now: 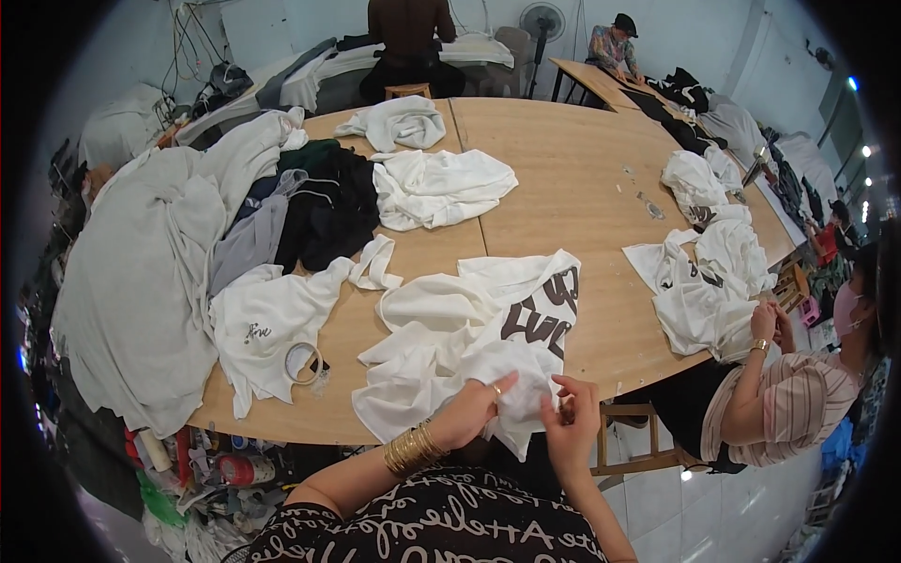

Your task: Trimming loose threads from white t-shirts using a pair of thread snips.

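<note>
A white knit garment [422,328] with large dark lettering lies in loose folds at the table's front edge, one corner hanging over it. Gold bangles circle the wrist of my left hand [474,408], which is closed on the garment's near part, the thumb lying on top of the cloth. Beside it, my right hand [574,422] has curled fingers, with thumb and fingertips at the cloth's right edge. Whatever sits inside those fingers is hidden. Left of this garment lies another white garment [272,319] with small dark script, and a roll of tape [304,363] rests on its edge.
Big grey-white cloth heaps [141,272] and dark garments [328,206] cover the table's left side. White garments [441,188] lie farther back. At right, a seated person [788,403] handles a white garment pile [709,310]. Two other people work at the back near a fan [542,23].
</note>
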### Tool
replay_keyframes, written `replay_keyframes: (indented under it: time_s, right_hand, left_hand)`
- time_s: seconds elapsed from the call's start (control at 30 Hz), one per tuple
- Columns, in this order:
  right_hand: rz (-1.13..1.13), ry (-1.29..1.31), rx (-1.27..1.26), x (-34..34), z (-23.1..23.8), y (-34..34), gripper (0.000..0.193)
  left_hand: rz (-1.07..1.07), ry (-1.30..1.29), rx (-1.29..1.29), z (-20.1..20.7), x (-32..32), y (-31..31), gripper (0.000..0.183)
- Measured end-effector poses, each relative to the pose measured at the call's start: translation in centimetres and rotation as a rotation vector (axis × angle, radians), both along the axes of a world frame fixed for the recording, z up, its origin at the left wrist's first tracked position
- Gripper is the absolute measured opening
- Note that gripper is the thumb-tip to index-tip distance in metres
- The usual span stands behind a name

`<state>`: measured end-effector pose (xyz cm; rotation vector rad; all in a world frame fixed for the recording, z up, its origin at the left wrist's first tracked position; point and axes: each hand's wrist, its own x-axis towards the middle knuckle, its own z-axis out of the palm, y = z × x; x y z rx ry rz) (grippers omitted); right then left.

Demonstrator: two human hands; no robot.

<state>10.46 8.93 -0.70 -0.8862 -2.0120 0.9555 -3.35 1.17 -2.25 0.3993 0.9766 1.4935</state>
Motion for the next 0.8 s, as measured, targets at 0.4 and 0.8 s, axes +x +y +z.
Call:
replay_keyframes:
  time_s: [0.4,0.8]
  right_hand:
    - [0.191,-0.033,-0.234,1.3,-1.0,-0.5,0.014]
    - [0.01,0.364,-1.067,0.7,1.2,2.3,0.011]
  left_hand:
    - [-0.603,0.541,-0.19,0.0,-0.8,0.6,0.032]
    - [-0.35,0.274,0.027,-0.4,-0.6,1.2,0.029]
